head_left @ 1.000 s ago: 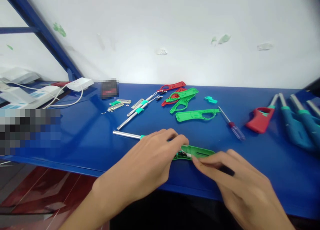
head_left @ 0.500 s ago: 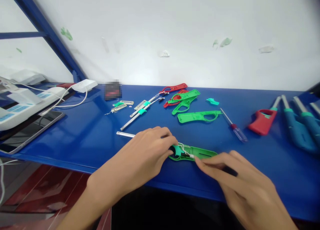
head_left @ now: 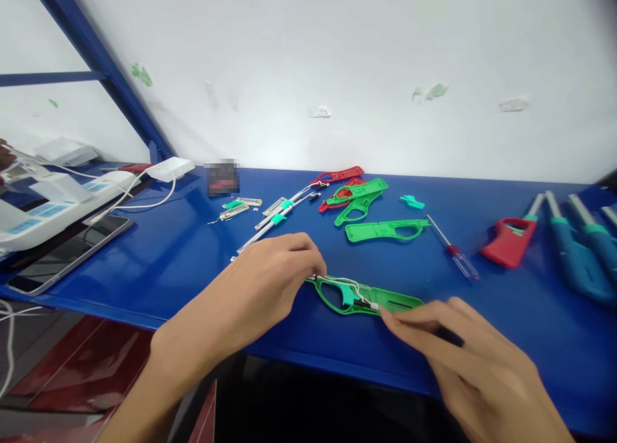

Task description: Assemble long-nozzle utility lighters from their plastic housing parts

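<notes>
A green half-shell [head_left: 393, 297] of a gas lighter lies open side up near the blue table's front edge. Inside it sit a teal trigger [head_left: 348, 294], thin white wires [head_left: 348, 281] and a white-tipped black igniter [head_left: 374, 306]. My left hand [head_left: 274, 269] is closed in a pinch at the lighter's front end, beside the finger loop; its fingertips hide exactly which part they grip. My right hand [head_left: 457, 346] is closed on the shell's rear end, thumb and forefinger close to the igniter's white tip.
Behind are metal lighter tubes [head_left: 263, 227], more green half-shells [head_left: 371, 231], red half-shells [head_left: 342, 174] and a teal trigger [head_left: 412, 202]. Rightward lie a screwdriver [head_left: 460, 261], a red lighter [head_left: 509, 242] and blue lighters [head_left: 573, 260]. A phone [head_left: 72, 253] and power strip [head_left: 62, 205] are left.
My left hand has slid left from the trigger to the lighter's front end, uncovering the finger loop. My right hand stays at the rear end. The view has shifted slightly.
</notes>
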Demonstrator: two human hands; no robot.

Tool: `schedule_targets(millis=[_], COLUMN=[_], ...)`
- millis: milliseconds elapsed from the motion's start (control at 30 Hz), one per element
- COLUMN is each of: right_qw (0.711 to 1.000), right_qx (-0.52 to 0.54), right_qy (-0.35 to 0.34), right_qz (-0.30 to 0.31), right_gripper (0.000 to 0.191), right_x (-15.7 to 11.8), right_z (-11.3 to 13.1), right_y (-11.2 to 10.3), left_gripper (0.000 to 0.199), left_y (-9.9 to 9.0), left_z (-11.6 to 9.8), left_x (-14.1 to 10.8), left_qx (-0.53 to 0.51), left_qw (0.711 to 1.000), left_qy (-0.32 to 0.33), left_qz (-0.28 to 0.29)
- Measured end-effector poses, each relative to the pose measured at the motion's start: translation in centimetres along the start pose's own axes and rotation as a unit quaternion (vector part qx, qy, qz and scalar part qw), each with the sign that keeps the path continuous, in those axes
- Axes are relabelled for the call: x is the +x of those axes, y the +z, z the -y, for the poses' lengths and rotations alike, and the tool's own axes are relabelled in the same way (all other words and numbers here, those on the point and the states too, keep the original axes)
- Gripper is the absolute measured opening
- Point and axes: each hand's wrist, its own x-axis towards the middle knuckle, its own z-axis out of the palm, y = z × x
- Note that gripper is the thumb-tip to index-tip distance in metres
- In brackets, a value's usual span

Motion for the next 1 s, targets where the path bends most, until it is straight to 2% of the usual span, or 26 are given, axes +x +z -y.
schedule_targets(millis=[267,533,833,1000], right_qw=[1.000,1.000,1.000,1.000], right_qx=[-0.004,0.012,-0.002,0.009], right_qy=[-0.017,0.013,0.012,0.019], right_qz=[-0.004,-0.017,-0.004,-0.009], right_gripper=[0.050,0.043,0.041,0.041], right_x=[-0.5,0.1,0.0,0.1], right_z=[-0.4,0.4,0.3,0.5], right_y=[0.1,0.1,-0.2,-0.1], left_gripper=[0.018,0.018,0.021,0.025], left_y=[1.6,2.2,3.9,4.7], left_z=[0.0,-0.7,-1.6,-1.5], left_x=[0.4,0.7,1.4,1.5], left_qx=[0.033,-0.022,-0.061,-0.025], left_qw=[0.999,0.999,0.993,0.991], left_qy=[0.010,0.020,0.097,0.128], left_qz=[0.031,0.034,0.032,0.015])
